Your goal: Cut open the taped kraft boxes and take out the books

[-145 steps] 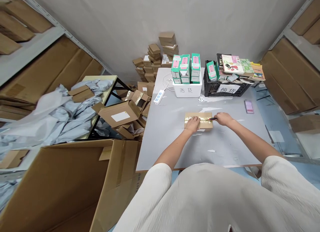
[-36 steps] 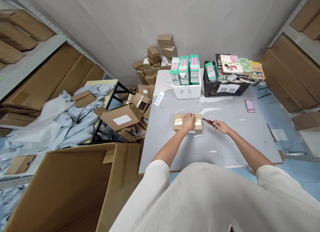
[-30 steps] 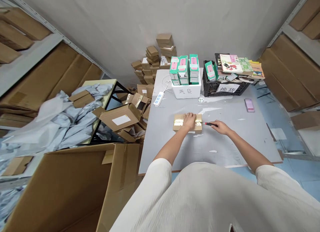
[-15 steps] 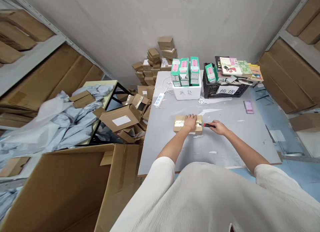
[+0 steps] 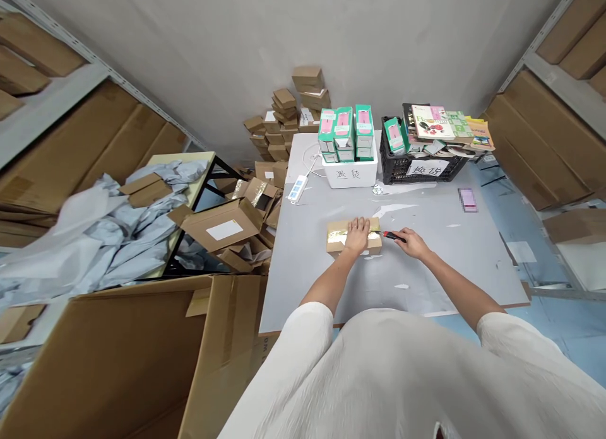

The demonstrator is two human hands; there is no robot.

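With its fingers laid flat across the top, the left hand presses on a small taped carton, while the right hand, closed around a red and black cutter, holds the blade end at the carton's right side. The carton lies flat on the grey tabletop, its shiny tape running lengthwise under the left hand. Scraps of white paper lie near it. Beyond, toward the wall, stands a white bin of green and pink boxes, and just beside it a black crate heaped with books. A power strip lies left of the bin; a blurred pink thing lies in front of the crate, to its right. Off the tabletop's left side I see a jumble of open cartons, a side table covered with grey plastic bags, and a large open box nearest the person.
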